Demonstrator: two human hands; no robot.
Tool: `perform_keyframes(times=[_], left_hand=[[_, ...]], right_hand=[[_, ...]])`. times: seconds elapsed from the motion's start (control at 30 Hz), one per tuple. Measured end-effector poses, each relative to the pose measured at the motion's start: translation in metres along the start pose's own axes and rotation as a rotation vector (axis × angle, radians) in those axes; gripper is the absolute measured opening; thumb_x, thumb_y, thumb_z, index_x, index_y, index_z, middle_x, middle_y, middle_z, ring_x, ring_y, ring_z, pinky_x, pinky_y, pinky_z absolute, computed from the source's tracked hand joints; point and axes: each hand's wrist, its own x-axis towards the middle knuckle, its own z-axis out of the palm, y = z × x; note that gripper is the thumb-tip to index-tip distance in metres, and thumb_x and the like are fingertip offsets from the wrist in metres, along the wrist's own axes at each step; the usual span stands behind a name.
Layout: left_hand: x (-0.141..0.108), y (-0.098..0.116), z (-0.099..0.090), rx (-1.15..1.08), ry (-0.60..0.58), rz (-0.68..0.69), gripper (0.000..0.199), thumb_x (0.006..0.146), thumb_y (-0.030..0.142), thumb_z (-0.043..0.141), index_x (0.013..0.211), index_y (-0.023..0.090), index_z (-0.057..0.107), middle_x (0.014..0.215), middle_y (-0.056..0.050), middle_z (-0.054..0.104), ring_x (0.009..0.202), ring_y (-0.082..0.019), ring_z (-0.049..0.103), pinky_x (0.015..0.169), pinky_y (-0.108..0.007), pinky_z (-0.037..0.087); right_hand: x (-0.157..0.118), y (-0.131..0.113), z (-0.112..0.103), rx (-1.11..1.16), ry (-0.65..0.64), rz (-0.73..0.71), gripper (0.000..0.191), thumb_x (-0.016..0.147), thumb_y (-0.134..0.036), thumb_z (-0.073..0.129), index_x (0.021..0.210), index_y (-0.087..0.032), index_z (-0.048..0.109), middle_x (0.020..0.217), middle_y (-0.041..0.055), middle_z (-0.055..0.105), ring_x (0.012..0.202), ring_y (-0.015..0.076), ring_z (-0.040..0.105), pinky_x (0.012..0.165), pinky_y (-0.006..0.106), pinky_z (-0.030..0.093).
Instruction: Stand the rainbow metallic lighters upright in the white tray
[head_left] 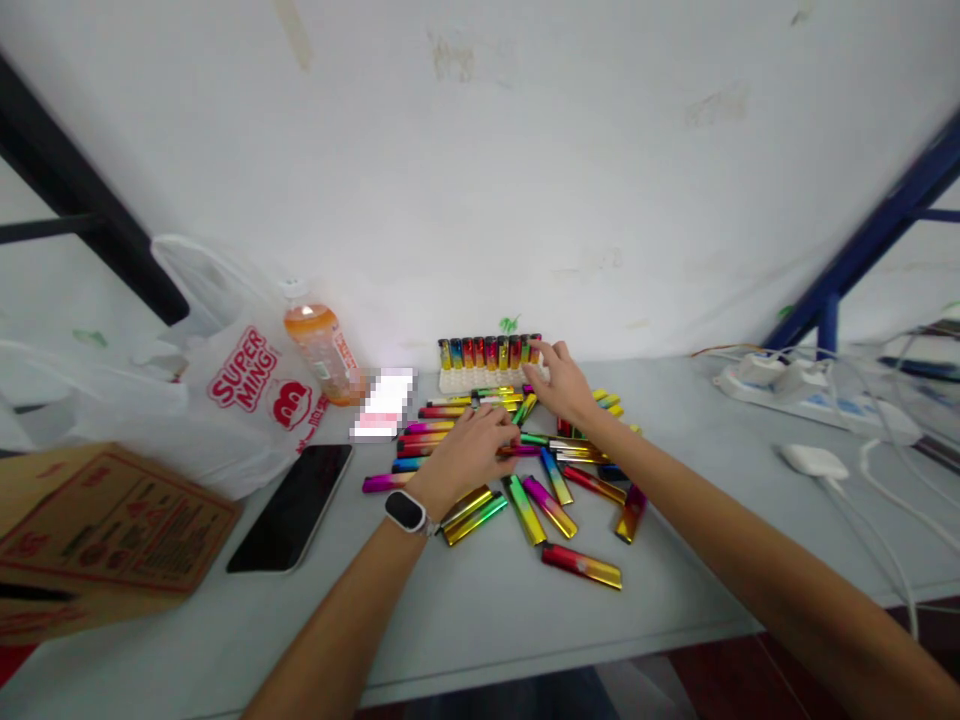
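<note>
Near the centre of the frame, the person's left hand [474, 447] lies palm down, fingers loosely curled over loose, slim, metallic multicoloured lighters [525, 510]; whether it grips one cannot be told. The right hand [562, 383], right of centre, is half open, its fingertips at the right end of a row of upright shiny lighters [491, 352] in a white plastic rack [470, 380]; any hold there is unclear. The rack sits just above the left hand in the frame.
</note>
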Motion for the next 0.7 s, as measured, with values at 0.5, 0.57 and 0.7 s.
perform_keyframes(times=[0.5,0.57,0.7], left_hand=[[0.004,0.031,0.015,-1.295,0.438,-0.487,0.044,0.083,0.061,0.059,0.079,0.016,0.058,0.053,0.009,0.031,0.044,-0.006,0.024,0.044,-0.022,0.018],[0.006,0.035,0.018,-1.187,0.538,-0.567,0.054,0.081,0.067,0.056,0.06,0.017,0.05,0.049,0.008,0.03,0.044,-0.006,0.024,0.044,-0.023,0.017],[0.005,0.037,0.023,-0.969,0.674,-0.632,0.056,0.079,0.061,0.061,0.051,0.02,0.034,0.049,0.006,0.028,0.048,-0.007,0.024,0.047,-0.024,0.017]], right_hand=[[-0.048,-0.032,-0.021,0.527,0.067,0.061,0.029,0.098,-0.042,0.048,0.094,-0.018,0.065,0.076,0.001,0.062,0.066,0.0144,0.052,0.064,0.027,0.04],[-0.05,-0.036,-0.019,0.503,0.031,0.019,0.029,0.098,-0.04,0.048,0.09,-0.018,0.065,0.074,0.0006,0.061,0.065,0.0141,0.051,0.062,0.027,0.039],[-0.052,-0.04,-0.016,0.463,0.002,-0.03,0.028,0.098,-0.036,0.047,0.086,-0.018,0.065,0.071,0.0008,0.061,0.065,0.0145,0.052,0.062,0.027,0.038]])
